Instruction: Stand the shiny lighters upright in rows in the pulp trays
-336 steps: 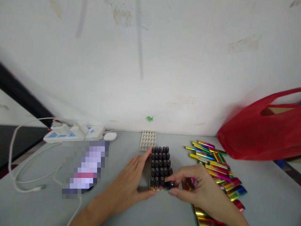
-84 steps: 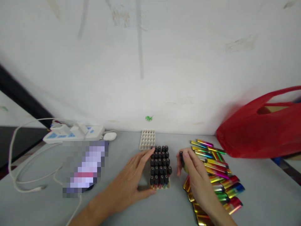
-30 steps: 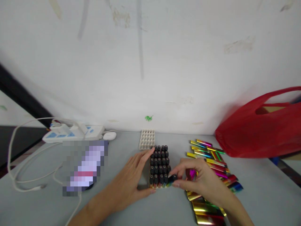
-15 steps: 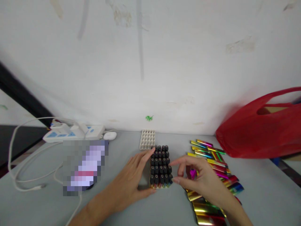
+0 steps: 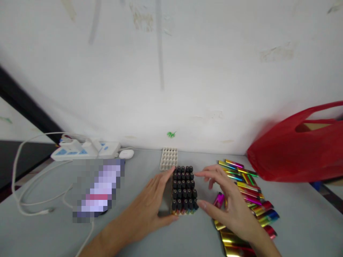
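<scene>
Black-topped pieces that look like lighters (image 5: 183,184) stand upright in tight rows, in a pale tray (image 5: 184,213) at the middle of the table. My left hand (image 5: 146,201) braces this block from the left, its index finger at the back corner and its thumb at the front corner. On the other side, my right hand (image 5: 227,198) is open, thumb and fingers spread beside the rows. Its thumb tip is close to the front right piece; I cannot tell if they touch. Shiny metallic-coloured lighters (image 5: 238,237) lie loose under and beyond the right hand, one of them magenta (image 5: 219,200).
A second pale tray with many holes (image 5: 169,159) lies behind the block, near the wall. To the left are a blurred phone (image 5: 100,189), a power strip (image 5: 85,151), a white case (image 5: 126,154) and loose cables. A red bag (image 5: 294,150) stands at right.
My right hand has spread its fingers wider, with the index finger moved toward the back of the block. The left hand keeps its place on the block.
</scene>
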`<action>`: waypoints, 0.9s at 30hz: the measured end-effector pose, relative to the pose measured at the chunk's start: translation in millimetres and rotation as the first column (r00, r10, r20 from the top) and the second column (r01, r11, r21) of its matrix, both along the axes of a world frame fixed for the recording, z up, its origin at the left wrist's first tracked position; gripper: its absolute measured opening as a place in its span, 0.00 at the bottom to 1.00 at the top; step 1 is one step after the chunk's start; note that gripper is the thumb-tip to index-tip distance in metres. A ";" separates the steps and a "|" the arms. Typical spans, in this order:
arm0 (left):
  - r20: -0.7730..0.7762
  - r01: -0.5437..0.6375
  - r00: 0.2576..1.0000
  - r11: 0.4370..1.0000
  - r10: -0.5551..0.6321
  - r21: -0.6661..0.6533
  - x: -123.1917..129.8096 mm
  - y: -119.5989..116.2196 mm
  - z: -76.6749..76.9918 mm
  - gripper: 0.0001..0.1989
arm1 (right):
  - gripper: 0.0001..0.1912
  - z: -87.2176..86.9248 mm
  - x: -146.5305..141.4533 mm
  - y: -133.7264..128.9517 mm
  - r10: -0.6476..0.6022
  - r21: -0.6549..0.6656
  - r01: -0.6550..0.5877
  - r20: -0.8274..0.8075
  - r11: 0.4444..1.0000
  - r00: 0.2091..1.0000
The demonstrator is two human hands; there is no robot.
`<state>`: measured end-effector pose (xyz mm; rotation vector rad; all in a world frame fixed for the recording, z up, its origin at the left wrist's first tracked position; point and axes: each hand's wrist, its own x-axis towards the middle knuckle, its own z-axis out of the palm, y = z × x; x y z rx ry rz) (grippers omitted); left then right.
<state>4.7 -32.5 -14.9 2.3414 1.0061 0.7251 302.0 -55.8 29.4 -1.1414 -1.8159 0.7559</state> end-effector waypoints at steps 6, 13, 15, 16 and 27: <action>0.103 0.040 0.994 0.999 -0.040 0.002 -9.1 3.1 1.5 0.48 | 0.45 -13.0 -23.3 -10.3 0.039 0.124 -0.060 0.163 0.990 0.986; 0.131 -0.092 0.987 0.995 0.088 0.029 -13.1 8.1 -10.8 0.32 | 0.47 -31.3 -41.9 -15.5 0.038 0.236 -0.141 0.393 0.961 0.919; 0.109 -0.094 0.990 0.995 0.090 0.031 -12.3 8.6 -12.4 0.31 | 0.45 -32.6 -44.8 -14.6 0.025 0.250 -0.150 0.441 0.957 0.897; 0.104 -0.091 0.991 0.995 0.087 0.032 -11.9 8.8 -13.1 0.30 | 0.45 -33.0 -46.0 -14.1 0.017 0.258 -0.152 0.462 0.954 0.887; 0.086 -0.103 0.992 0.989 0.094 0.102 -9.6 11.6 -16.1 0.33 | 0.39 -42.9 -54.5 -11.2 -0.056 0.303 -0.101 0.468 0.947 0.882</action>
